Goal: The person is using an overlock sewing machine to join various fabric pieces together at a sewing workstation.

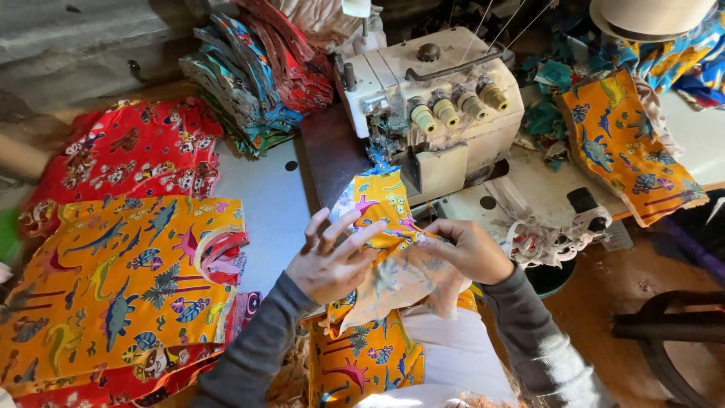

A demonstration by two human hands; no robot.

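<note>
A small orange garment piece [387, 215] with a dinosaur print lies between my hands, its far end under the presser foot of a white overlock sewing machine [442, 106]. My left hand [330, 257] rests on the cloth's left side with fingers spread flat. My right hand [468, 248] pinches the cloth's right edge. More of the same orange fabric [362, 359] drapes down onto my lap.
Finished orange garments [113, 279] and red printed ones [124, 155] are stacked on the table at left. A tall pile of folded printed pieces [253, 75] stands behind. Another orange piece [627, 151] lies right of the machine, beside fabric scraps [547, 238].
</note>
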